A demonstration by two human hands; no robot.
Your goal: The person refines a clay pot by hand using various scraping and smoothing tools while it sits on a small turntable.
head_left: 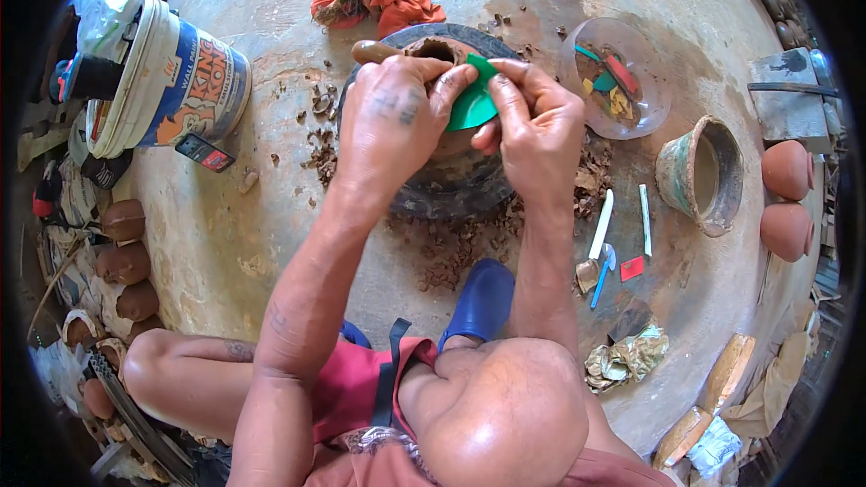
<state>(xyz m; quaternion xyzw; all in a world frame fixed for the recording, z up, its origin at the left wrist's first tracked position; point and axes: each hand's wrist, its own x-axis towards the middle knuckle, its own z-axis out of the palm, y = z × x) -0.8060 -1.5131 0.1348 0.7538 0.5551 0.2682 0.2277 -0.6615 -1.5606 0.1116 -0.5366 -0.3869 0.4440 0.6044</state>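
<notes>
The fingertips of the left hand close narrowly on the upper left edge of a thin green sheet, while the right hand pinches its right side between thumb and fingers. The sheet is above the dark round turntable, in front of the mouth of the brown clay pot that stands on that turntable. Whether the sheet touches the clay is hidden by the hands.

Handling the sheet well probably means a light pinch near its edges, both hands level, with just enough tension to give an even curve without a crease. Keeping the knuckles off the pot's rim would likely spare the clay, which may be soft.

Brown clay shavings lie around the turntable, thickest on its near side. Beyond it is a bunched orange-red cloth. To its right sits a clear plastic bowl with coloured scraps; nearer the person on that side lie a white stick, a blue-handled tool and a small red piece. Well to the turntable's left, a phone rests against a white-and-blue paint bucket.
</notes>
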